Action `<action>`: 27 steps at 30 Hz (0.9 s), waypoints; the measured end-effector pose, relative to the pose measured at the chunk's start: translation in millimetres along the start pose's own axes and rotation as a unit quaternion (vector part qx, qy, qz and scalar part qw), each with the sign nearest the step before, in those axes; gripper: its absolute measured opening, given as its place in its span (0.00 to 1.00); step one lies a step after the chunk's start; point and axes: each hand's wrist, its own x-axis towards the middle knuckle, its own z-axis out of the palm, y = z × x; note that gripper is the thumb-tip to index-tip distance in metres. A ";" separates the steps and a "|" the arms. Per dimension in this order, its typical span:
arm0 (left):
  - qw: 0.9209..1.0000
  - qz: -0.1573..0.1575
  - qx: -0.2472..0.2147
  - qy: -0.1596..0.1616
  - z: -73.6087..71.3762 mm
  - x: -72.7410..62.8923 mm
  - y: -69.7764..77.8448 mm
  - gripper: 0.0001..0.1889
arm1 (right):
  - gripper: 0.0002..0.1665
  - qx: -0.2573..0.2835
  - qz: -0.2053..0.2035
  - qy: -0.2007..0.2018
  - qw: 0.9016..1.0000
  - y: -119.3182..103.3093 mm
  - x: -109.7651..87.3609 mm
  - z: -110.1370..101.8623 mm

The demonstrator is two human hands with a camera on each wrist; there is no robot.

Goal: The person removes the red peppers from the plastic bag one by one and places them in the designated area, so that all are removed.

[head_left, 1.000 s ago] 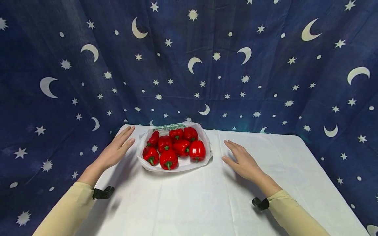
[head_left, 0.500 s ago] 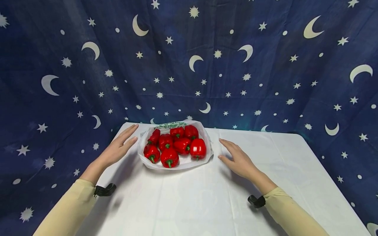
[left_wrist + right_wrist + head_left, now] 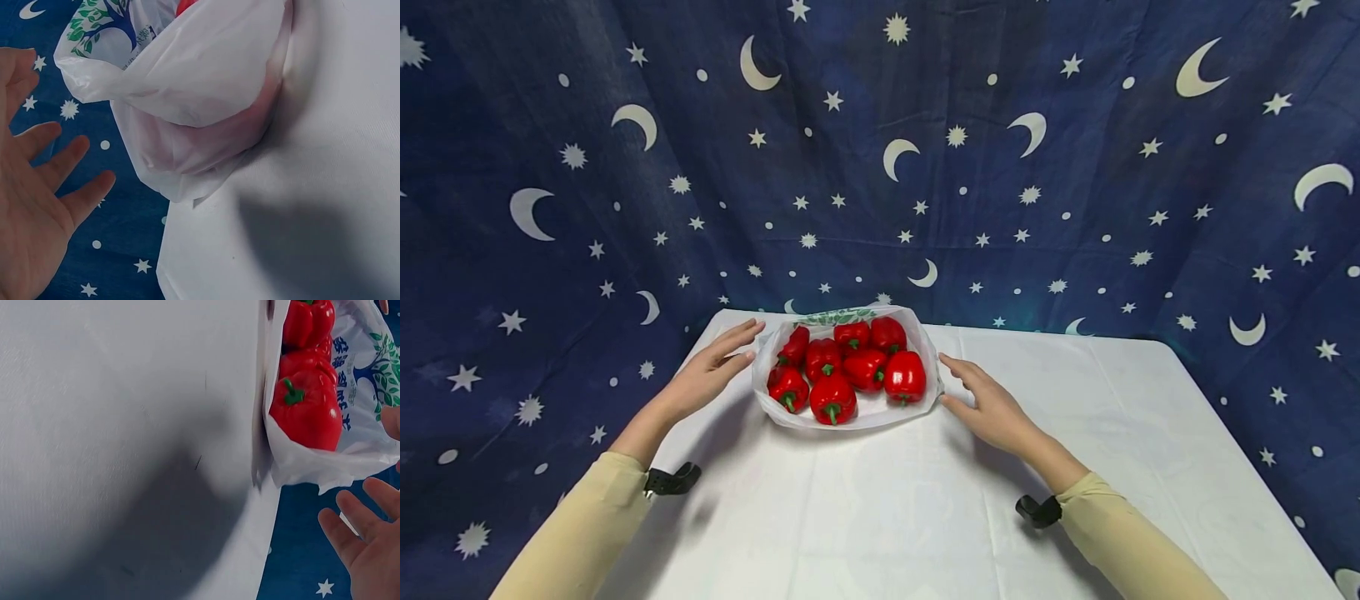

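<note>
Several red bell peppers [image 3: 832, 398] with green stems lie in a white plastic bag [image 3: 850, 423] whose mouth is spread wide. The bag has a green and blue tree print [image 3: 103, 28] on its inner back wall. My left hand [image 3: 703, 377] hovers at the bag's left side, fingers extended and apart. At the right side, my right hand [image 3: 992, 408] has its fingertips right by the bag's edge. Both palms face the bag, and neither hand holds anything. In the right wrist view, a pepper [image 3: 306, 409] shows close to the bag's near wall.
The bag sits toward the back of a table with a white cloth [image 3: 880, 517]. A dark blue curtain [image 3: 820, 167] with moons and stars hangs behind and at both sides. A black strap [image 3: 673, 480] is on each wrist.
My right hand has moved left, closing in on the bag's right side. My left hand has shifted slightly right toward the bag. The bag and peppers keep their place on the table.
</note>
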 end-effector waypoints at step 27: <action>0.994 -0.027 0.020 -0.108 -4.3 47.2 29.5 0.24 | 0.37 0.036 0.055 -0.048 0.997 -24.8 19.5 24.5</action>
